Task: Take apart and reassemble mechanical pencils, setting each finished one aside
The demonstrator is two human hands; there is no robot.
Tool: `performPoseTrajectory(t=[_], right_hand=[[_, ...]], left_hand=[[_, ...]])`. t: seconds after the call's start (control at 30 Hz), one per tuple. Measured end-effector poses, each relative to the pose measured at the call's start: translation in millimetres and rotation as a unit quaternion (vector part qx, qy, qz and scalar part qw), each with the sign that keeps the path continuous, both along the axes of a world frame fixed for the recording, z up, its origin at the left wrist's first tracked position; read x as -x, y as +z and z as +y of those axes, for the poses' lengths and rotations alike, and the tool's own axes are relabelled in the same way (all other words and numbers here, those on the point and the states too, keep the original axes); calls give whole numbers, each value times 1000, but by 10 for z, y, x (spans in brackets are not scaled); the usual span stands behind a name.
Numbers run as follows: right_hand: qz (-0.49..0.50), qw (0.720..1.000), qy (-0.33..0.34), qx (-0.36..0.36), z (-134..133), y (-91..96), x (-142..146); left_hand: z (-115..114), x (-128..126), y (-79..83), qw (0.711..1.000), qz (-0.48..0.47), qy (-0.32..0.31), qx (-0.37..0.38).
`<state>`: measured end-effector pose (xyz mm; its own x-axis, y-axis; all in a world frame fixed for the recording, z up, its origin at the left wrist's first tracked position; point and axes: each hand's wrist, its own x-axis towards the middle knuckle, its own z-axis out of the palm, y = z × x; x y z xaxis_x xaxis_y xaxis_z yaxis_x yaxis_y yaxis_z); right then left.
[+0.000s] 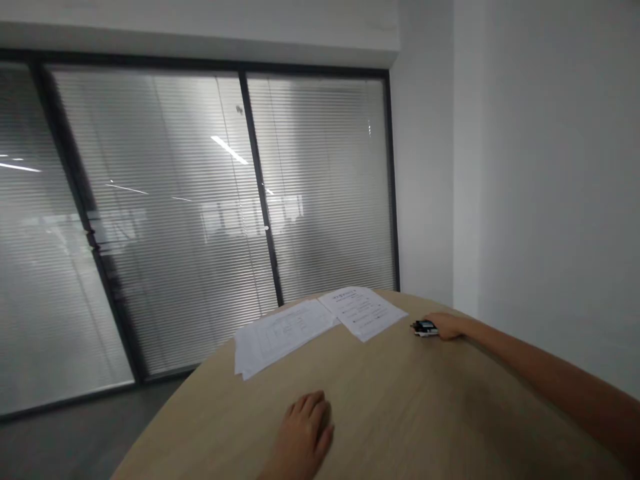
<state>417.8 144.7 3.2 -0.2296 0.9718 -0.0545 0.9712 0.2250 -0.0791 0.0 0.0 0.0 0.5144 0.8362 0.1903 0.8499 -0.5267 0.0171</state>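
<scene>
My left hand (304, 433) lies flat on the light wooden table (400, 407), palm down, fingers stretched out and holding nothing. My right arm reaches far across the table. My right hand (447, 326) is closed around a small black and silver object (425, 327), maybe a stapler, near the table's far right edge. Two sets of printed white papers lie at the far edge: one stack (283, 335) to the left, one sheet (363, 311) to the right, just left of my right hand.
The rounded table edge curves from lower left to the far side. Beyond it stands a glass partition with closed blinds and dark frames (260, 193). A white wall (550, 167) runs along the right. Grey floor (60, 440) shows at lower left.
</scene>
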Motion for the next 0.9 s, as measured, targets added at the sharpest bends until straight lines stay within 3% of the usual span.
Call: performPoseTrajectory(t=[0.17, 0.43, 0.6, 0.67, 0.77, 0.83, 0.9], right_hand=[[-5, 1000, -13, -4, -153, 18, 17], [20, 999, -23, -35, -615, -2, 194], [57, 996, -27, -55, -881, 13, 455], [130, 990, -25, -53, -995, 75, 636], [291, 956, 27, -30, -1201, 233, 984], [408, 912, 43, -27, -1356, 350, 1232], [498, 865, 50, 41, -1508, 444, 1465]], left_hand=[[1, 10, -34, 1000, -9, -5, -12], [-6, 5, -22, 1000, 0, 4, -8], [3, 3, -28, 1000, 1, 9, -7], [17, 7, -35, 1000, -2, 7, -9], [34, 27, -43, 1000, -18, 9, -9], [23, 40, -39, 999, -46, 5, -10], [-20, 25, -30, 995, -97, -11, -5]])
